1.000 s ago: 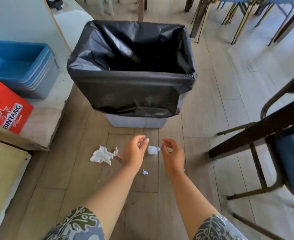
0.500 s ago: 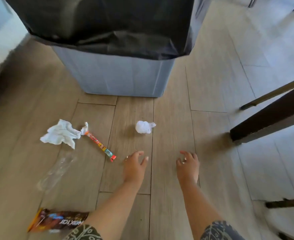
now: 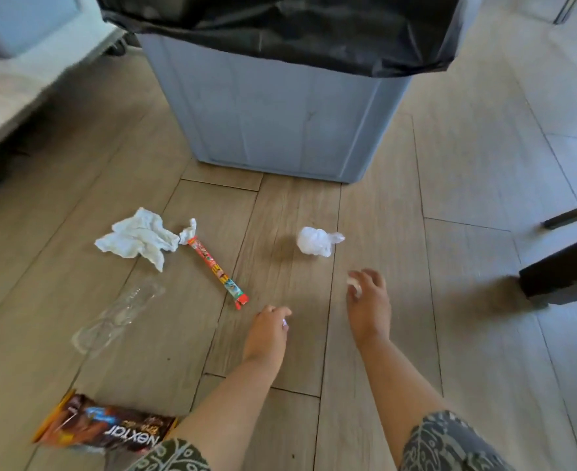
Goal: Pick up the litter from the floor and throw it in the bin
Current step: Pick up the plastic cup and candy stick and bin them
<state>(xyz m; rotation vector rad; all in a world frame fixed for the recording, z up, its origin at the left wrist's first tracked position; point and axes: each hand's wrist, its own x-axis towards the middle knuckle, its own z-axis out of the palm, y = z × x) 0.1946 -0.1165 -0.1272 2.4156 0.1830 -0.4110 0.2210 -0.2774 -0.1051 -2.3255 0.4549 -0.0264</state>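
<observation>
Crumpled white tissue ball (image 3: pixel 317 241) lies on floor ahead of right hand (image 3: pixel 368 302), nearer than left hand (image 3: pixel 268 329). Both hands' fingers curled around small white scraps.

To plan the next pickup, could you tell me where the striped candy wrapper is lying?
In the head view, the striped candy wrapper lies on the floor left of centre, beside the crumpled white tissue, ahead of the left hand.

Wood-look plank floor (image 3: pixel 467 205) throughout, paler tiles toward the far right. Dark furniture leg (image 3: pixel 562 280) at the right edge, resting on the floor, a thinner dark bar (image 3: pixel 572 214) above it. Blurred pale ledge (image 3: pixel 25 83) far left of the leg, at the upper left.
</observation>
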